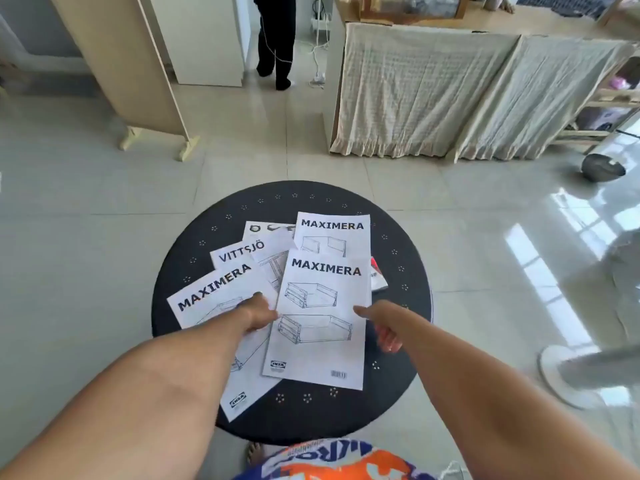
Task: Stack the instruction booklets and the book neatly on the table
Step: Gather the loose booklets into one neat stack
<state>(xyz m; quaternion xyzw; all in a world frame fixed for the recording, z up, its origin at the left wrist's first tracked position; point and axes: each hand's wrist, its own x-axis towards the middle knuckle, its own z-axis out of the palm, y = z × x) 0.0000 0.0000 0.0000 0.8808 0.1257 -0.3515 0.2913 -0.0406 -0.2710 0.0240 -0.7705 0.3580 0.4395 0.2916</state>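
Observation:
Several white instruction booklets lie fanned out on a round dark table [298,414]. The front MAXIMERA booklet [322,334] lies on top at the centre. A second MAXIMERA booklet [211,296] sits to its left, partly under it. Behind are a VITTSJÖ booklet [242,252], a third MAXIMERA booklet [332,235] and another booklet [265,228]. A book with a red cover [378,276] peeks out at the right, mostly hidden. My left hand [258,311] grips the front booklet's left edge. My right hand [381,327] pinches its right edge, thumb on top.
A person's legs in black trousers [277,46] stand at the back by a white cabinet. A beige folding panel [121,64] stands at the left, and cloth-draped shelving [450,91] at the right. A white fan base [568,375] is on the tiled floor near the table.

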